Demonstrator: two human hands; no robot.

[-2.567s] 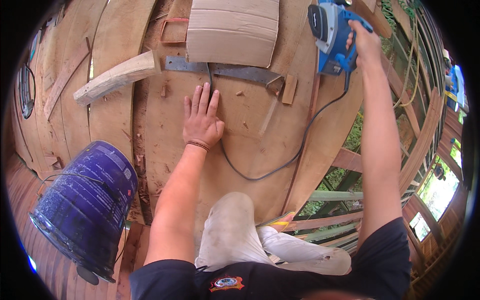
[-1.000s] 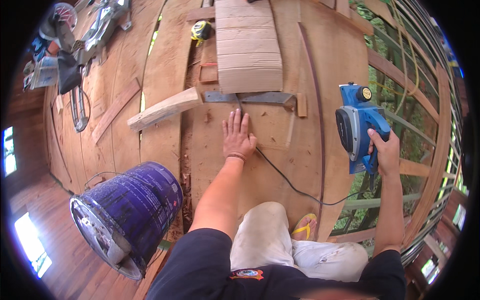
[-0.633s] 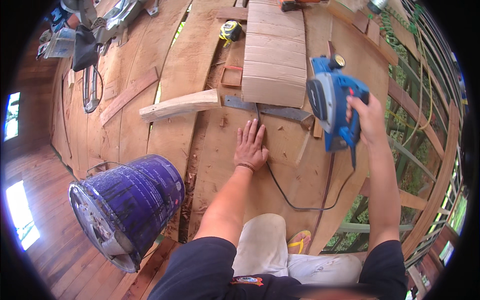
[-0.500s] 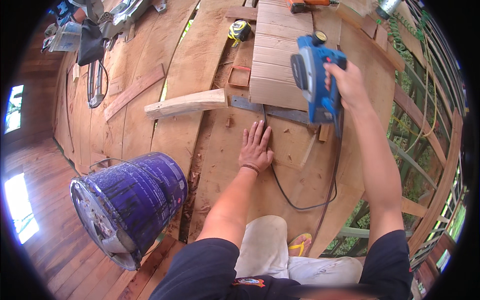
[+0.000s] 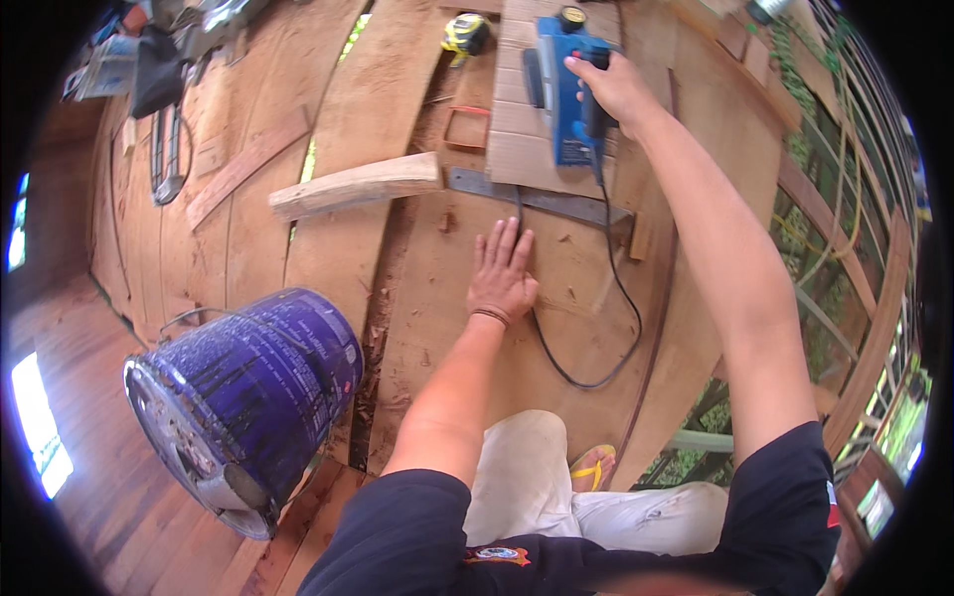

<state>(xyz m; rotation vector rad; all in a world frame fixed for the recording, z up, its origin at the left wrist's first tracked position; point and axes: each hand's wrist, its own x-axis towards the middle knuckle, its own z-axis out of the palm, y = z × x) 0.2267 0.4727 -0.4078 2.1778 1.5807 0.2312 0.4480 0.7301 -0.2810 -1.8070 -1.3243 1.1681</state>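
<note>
My right hand [image 5: 618,91] is wrapped round the rear handle of a blue electric planer [image 5: 568,94], which stands over a piece of brown corrugated cardboard [image 5: 512,149]. From the planer a black cord [image 5: 636,323] loops down across the boards and runs back past my left hand. My left hand [image 5: 503,270] lies flat on a wooden board [image 5: 447,358], fingers stretched forward, holding nothing. Just beyond its fingertips lies a flat grey metal strip [image 5: 556,203], partly under the cardboard's near edge.
A purple bucket [image 5: 268,372] lies on its side at the left. A short timber piece [image 5: 358,186], a yellow-and-black tape measure [image 5: 465,34] and an orange rectangular frame [image 5: 467,129] lie ahead. Gaps run between the planks. An open slatted edge [image 5: 835,268] with greenery below is at the right.
My right hand has carried the planer leftward and farther away, over the cardboard. My left hand stays flat on the board. The view has shifted slightly.
</note>
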